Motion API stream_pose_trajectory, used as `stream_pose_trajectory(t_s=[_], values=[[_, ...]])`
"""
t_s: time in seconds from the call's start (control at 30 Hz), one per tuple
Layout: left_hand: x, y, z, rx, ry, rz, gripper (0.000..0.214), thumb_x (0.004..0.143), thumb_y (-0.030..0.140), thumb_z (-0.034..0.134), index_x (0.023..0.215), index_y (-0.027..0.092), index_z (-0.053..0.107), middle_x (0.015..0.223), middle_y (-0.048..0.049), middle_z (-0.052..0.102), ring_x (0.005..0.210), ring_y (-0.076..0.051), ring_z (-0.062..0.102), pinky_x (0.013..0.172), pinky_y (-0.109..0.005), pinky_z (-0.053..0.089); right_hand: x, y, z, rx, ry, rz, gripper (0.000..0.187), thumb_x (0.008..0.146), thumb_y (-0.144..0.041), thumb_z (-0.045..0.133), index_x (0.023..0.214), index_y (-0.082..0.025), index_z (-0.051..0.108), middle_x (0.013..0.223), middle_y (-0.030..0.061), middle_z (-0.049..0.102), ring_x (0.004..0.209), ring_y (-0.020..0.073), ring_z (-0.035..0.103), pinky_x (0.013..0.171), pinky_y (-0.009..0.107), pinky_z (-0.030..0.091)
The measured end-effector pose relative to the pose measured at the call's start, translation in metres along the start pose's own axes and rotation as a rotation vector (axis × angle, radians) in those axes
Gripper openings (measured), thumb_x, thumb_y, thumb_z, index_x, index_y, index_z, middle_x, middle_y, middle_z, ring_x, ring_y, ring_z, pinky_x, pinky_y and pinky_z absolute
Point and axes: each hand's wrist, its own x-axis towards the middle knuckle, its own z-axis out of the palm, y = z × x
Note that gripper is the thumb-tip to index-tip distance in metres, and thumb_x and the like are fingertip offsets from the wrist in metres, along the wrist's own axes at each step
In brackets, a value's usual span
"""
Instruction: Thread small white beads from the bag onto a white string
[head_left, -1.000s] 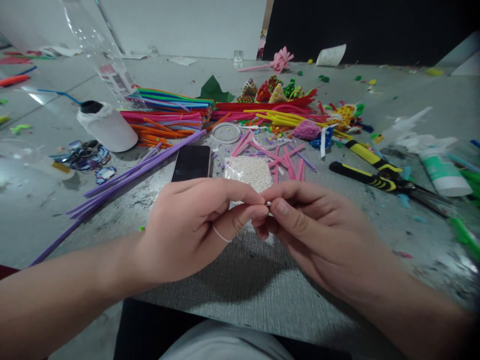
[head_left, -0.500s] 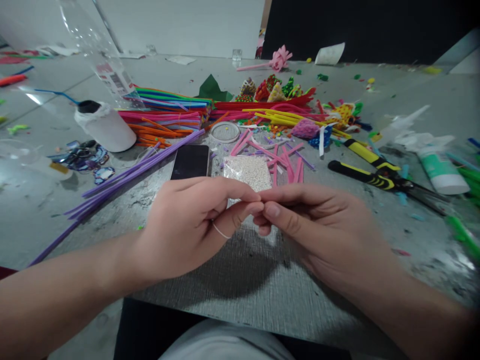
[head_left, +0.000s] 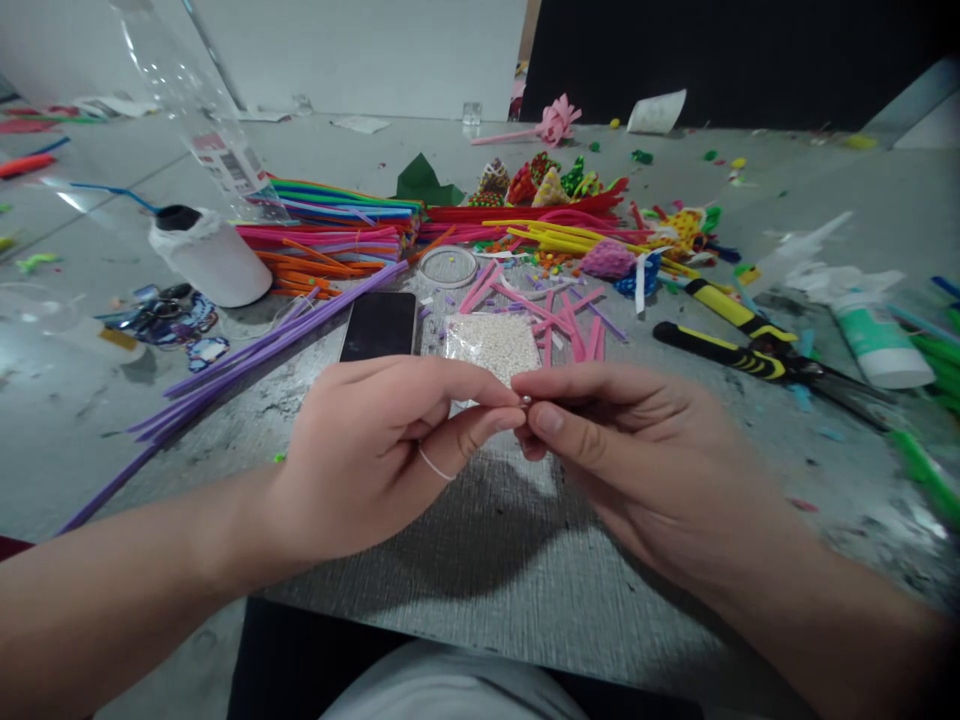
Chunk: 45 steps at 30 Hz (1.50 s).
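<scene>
My left hand (head_left: pixel 390 440) is pinched, thumb against forefinger, at one side of a tiny shiny bead (head_left: pixel 526 400). From the other side the closed fingertips of my right hand (head_left: pixel 622 440) meet it, so both hands touch over the table's near part. Across my left thumb runs a thin white band or thread (head_left: pixel 436 465). Just behind the fingers lies a clear bag of small white beads (head_left: pixel 495 340). A black phone (head_left: pixel 379 326) rests beside that bag, beyond my left hand. Whatever else the fingertips may grip is hidden.
Purple pipe cleaners (head_left: pixel 247 362) stretch across the left, near a white bottle (head_left: pixel 214 260). Pink strips (head_left: pixel 574 325) lie behind the bag. Yellow-and-black pliers (head_left: pixel 772 355) and a green-labelled bottle (head_left: pixel 881 340) are at right. A clear plastic bottle (head_left: pixel 202 130) stands behind.
The fingertips of my two hands have parted slightly, and the shiny bead now shows between them. The things on the table stay in place.
</scene>
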Motion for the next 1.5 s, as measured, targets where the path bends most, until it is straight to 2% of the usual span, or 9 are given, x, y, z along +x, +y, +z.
stream_pose_trajectory(t_s=[0.27,0.8,1.0,1.2,1.5], values=[[0.000,0.001,-0.001,-0.006,0.003,-0.014,0.004,0.092,0.014,0.075,0.095,0.016,0.073,0.080,0.0017,0.081,0.069,-0.008,0.074,0.066,-0.018,0.059,-0.002,-0.003,0.004,-0.032,0.032,-0.024,0.016,0.085,-0.020,0.085,0.095,-0.033,0.083,0.089,-0.0069,0.081,0.079,0.0018,0.073,0.075,0.006,0.058],[0.001,0.003,-0.003,0.014,-0.020,-0.002,0.005,0.092,0.015,0.075,0.095,0.017,0.073,0.079,0.0010,0.080,0.067,-0.009,0.073,0.066,-0.018,0.059,-0.003,-0.007,0.005,-0.038,0.047,-0.019,0.025,0.075,-0.012,0.090,0.090,-0.031,0.084,0.086,-0.0064,0.081,0.077,0.0035,0.074,0.073,0.006,0.059],[0.000,0.003,-0.002,0.033,0.007,-0.033,0.006,0.091,0.017,0.076,0.094,0.021,0.072,0.061,0.0063,0.071,0.057,-0.009,0.067,0.057,-0.021,0.055,-0.001,-0.005,0.005,-0.038,0.046,-0.026,0.019,0.084,-0.017,0.084,0.095,-0.033,0.084,0.088,-0.0044,0.082,0.078,0.0057,0.075,0.073,0.011,0.062],[0.000,0.001,-0.002,0.024,-0.010,-0.035,0.007,0.092,0.017,0.074,0.095,0.023,0.072,0.066,0.0053,0.075,0.058,-0.010,0.068,0.057,-0.023,0.056,-0.004,-0.006,0.004,-0.101,0.081,-0.050,0.017,0.083,-0.021,0.085,0.096,-0.033,0.084,0.090,-0.0020,0.082,0.078,0.0110,0.076,0.073,0.020,0.065],[0.001,0.002,-0.004,0.068,-0.040,-0.004,0.005,0.093,0.017,0.074,0.094,0.022,0.073,0.083,0.0009,0.082,0.068,-0.012,0.074,0.066,-0.022,0.062,-0.002,-0.015,0.010,-0.224,0.104,-0.096,0.014,0.078,-0.027,0.090,0.091,-0.030,0.084,0.084,-0.0009,0.081,0.073,0.0110,0.076,0.066,0.018,0.063]])
